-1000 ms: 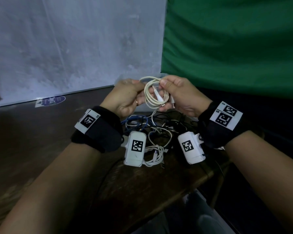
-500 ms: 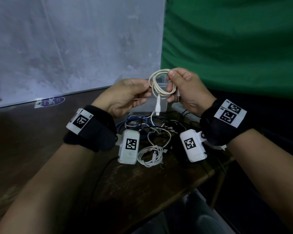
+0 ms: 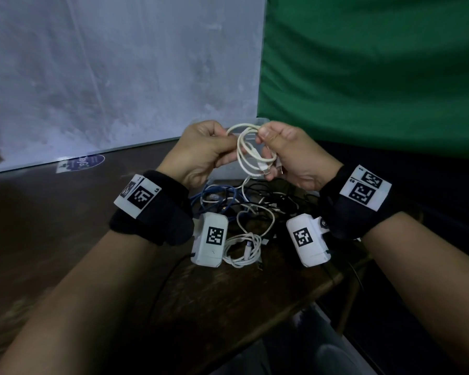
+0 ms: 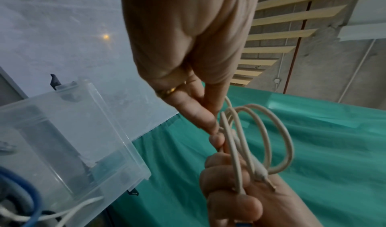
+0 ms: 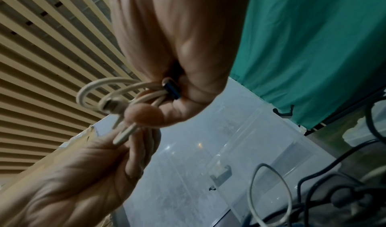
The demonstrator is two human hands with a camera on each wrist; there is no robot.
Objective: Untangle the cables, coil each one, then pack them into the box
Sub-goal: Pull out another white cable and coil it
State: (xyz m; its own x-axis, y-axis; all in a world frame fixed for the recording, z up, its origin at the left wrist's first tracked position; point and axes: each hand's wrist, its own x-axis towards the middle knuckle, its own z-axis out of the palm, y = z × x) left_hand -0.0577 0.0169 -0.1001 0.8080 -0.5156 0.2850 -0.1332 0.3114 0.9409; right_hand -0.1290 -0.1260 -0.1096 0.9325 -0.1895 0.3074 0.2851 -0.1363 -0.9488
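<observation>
Both hands hold a coiled white cable (image 3: 251, 154) up above the table. My left hand (image 3: 201, 150) pinches a strand of the coil (image 4: 256, 136) at its left side. My right hand (image 3: 290, 152) grips the bundled loops (image 5: 117, 97), with a metal plug (image 5: 171, 88) tucked under its fingers. Below the hands lies a tangle of blue, black and white cables (image 3: 244, 204). A second white cable (image 3: 243, 249) lies coiled near the table's front. The clear plastic box (image 4: 69, 131) stands behind the hands, mostly hidden in the head view.
The dark wooden table (image 3: 214, 301) ends in an edge close in front at the right. A pale wall panel (image 3: 114, 71) and a green curtain (image 3: 377, 63) stand behind. A round sticker (image 3: 84, 162) lies at the far left.
The left hand has closed back in and taken a strand of the coil, which has dropped slightly. The plug end that hung down is now gathered in the right hand.
</observation>
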